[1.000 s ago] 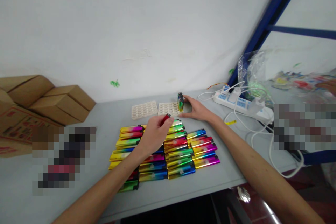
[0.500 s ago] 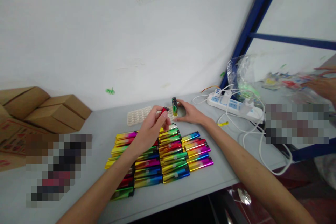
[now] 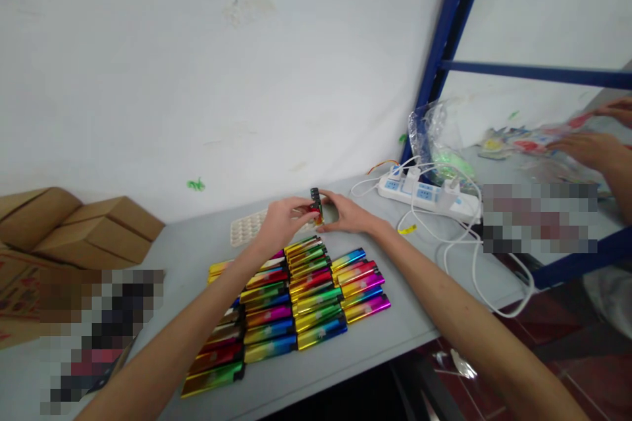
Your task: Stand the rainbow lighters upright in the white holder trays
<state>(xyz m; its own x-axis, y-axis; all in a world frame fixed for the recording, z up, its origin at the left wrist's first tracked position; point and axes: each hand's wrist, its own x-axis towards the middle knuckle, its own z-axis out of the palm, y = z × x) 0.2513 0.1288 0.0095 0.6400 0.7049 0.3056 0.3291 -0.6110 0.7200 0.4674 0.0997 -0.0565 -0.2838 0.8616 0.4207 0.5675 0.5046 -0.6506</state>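
Rows of shiny rainbow-coloured lighters (image 3: pixel 301 296) lie flat on the grey table (image 3: pixel 419 316). My left hand (image 3: pixel 281 220) pinches a red lighter (image 3: pixel 313 210) and holds it against the upright lighters (image 3: pixel 316 198) standing in a white socket tray (image 3: pixel 247 227) at the back. My right hand (image 3: pixel 348 214) rests on the right side of that tray, its fingers touching the upright lighters.
Cardboard boxes (image 3: pixel 93 227) are stacked at the left by the wall. A white power strip (image 3: pixel 427 194) with white cables lies at the right, beside a plastic bag (image 3: pixel 439 138) and a blue rack post (image 3: pixel 447 33). Another person's hands (image 3: pixel 590 145) handle coloured items at the far right.
My left hand has carried the red lighter from above the flat rows back to the upright lighters in the tray. My right hand has stayed at the tray. The view has shifted right.
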